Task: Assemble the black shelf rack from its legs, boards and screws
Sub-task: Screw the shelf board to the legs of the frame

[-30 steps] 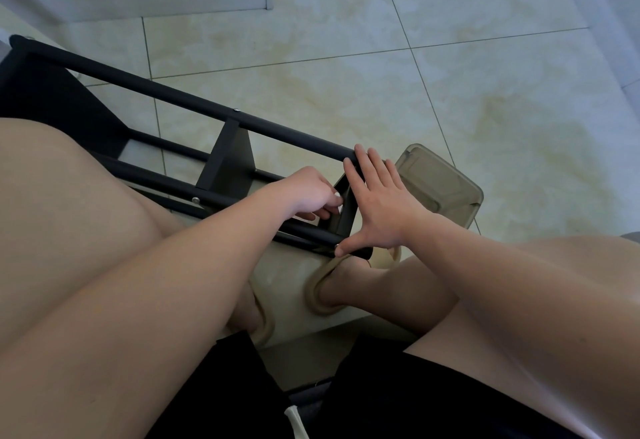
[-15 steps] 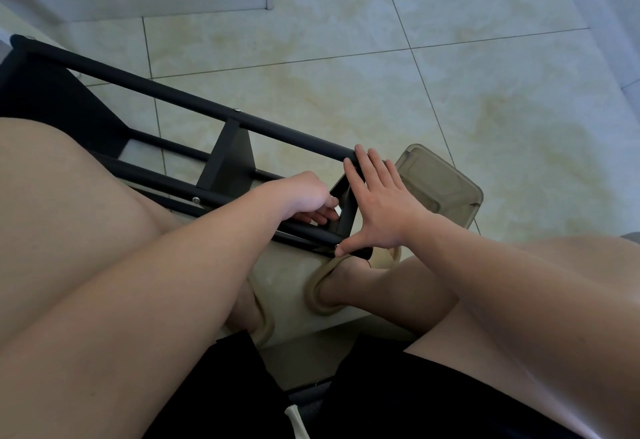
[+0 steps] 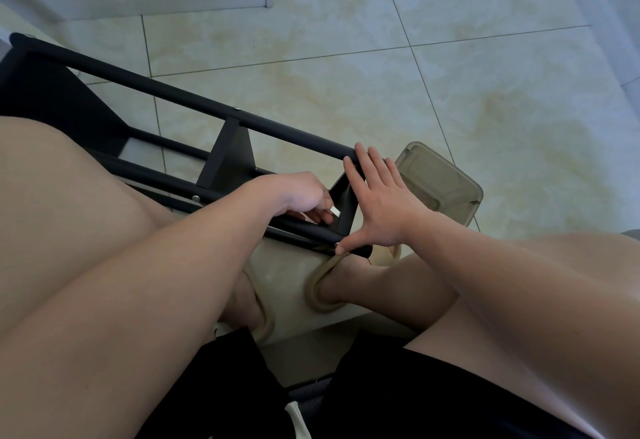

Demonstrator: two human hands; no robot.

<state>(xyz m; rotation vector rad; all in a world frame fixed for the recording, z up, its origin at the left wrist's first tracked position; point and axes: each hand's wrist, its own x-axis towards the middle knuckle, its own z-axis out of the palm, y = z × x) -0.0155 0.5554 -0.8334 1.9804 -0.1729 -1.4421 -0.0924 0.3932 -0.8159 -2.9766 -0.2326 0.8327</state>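
**Bracing an end joint during assembly.** The black shelf rack (image 3: 194, 103) lies on its side on the tiled floor (image 3: 346, 40). It runs from the upper left of the view to between the seated person's knees, so that its near end is within reach of both hands. The right hand (image 3: 377, 203) is spread flat against that end. Its fingers (image 3: 362, 158) are straight, with their tips on the upper leg (image 3: 311, 141), while the thumb (image 3: 346, 247) reaches down to the tip of the lower leg (image 3: 301, 229). This hand grasps nothing and appears to act as a clamp, holding the two legs square to the end board (image 3: 342, 194) between them. The left hand (image 3: 294, 192) works just beside it, fingers (image 3: 317, 213) curled and pinching a small pale object (image 3: 335, 211) at the inner face of the end board. Whether this object is a screw or a tool is too small to tell. A middle board (image 3: 228, 158) already spans the legs, with a screw head (image 3: 237, 108) showing above it. This suggests that the frame is largely built and that the end joint is the step in hand. A translucent brown container (image 3: 440, 179) rests on the floor just behind the right hand, probably placed there to keep loose parts near. Its contents cannot be seen.
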